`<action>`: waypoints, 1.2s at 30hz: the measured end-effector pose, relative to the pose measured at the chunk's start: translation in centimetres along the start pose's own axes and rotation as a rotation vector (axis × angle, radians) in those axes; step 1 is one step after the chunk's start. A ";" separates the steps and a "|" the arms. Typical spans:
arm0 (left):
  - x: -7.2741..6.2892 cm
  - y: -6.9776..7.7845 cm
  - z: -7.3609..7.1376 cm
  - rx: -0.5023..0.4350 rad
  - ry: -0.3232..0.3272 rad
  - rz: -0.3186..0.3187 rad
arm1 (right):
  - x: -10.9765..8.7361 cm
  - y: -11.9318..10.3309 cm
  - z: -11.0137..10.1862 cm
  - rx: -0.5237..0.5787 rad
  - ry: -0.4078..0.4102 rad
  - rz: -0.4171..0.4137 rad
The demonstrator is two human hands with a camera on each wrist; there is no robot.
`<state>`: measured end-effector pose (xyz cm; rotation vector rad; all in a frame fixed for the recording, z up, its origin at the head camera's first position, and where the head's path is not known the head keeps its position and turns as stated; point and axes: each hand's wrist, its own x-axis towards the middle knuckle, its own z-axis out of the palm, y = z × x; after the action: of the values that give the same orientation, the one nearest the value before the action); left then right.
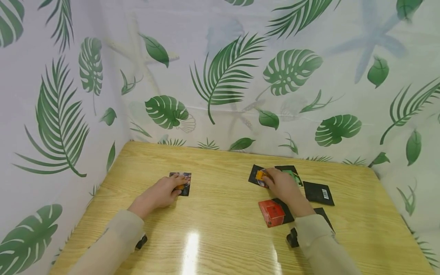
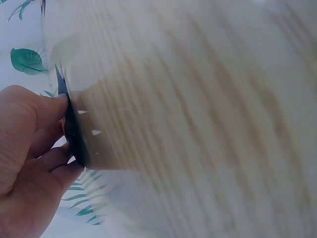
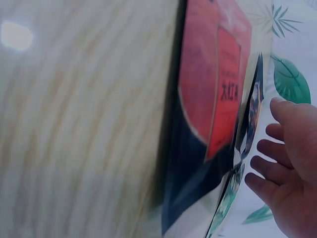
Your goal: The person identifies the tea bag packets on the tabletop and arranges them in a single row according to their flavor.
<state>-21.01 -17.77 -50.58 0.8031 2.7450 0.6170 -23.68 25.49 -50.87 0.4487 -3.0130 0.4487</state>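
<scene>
In the head view my left hand (image 1: pixel 163 193) grips a dark packet (image 1: pixel 186 190) with an orange label, at the left of the table. The left wrist view has the thumb at one edge of this packet (image 2: pixel 74 131) and the fingertips at the other. My right hand (image 1: pixel 283 187) reaches over a similar dark packet (image 1: pixel 253 176) with an orange label; in the right wrist view the fingers are loosely extended beside it. Just below lies a red and black packet (image 1: pixel 271 214). A dark packet with a green label (image 1: pixel 292 173) sits behind the right hand, partly covered.
Right of my right hand lies a black packet with a white barcode (image 1: pixel 317 193). Another dark packet (image 1: pixel 324 217) is partly hidden by the right sleeve. The wooden table (image 1: pixel 213 198) meets a leaf-patterned cloth (image 1: pixel 223 130) at the back and sides.
</scene>
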 end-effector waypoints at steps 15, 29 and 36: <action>-0.1 -0.2 0.4 -0.009 0.024 0.015 | 0.4 -1.6 0.9 -0.048 -0.058 0.106; -0.1 -0.3 0.1 0.017 0.027 0.014 | 1.2 -3.3 0.6 0.023 -0.143 0.029; -0.3 -0.2 0.2 0.013 0.010 0.001 | 1.3 -3.5 1.0 0.053 -0.193 0.029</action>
<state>-20.82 -18.04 -50.88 0.8061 2.7605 0.6062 -23.92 21.67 -50.75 0.4790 -3.2030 0.5173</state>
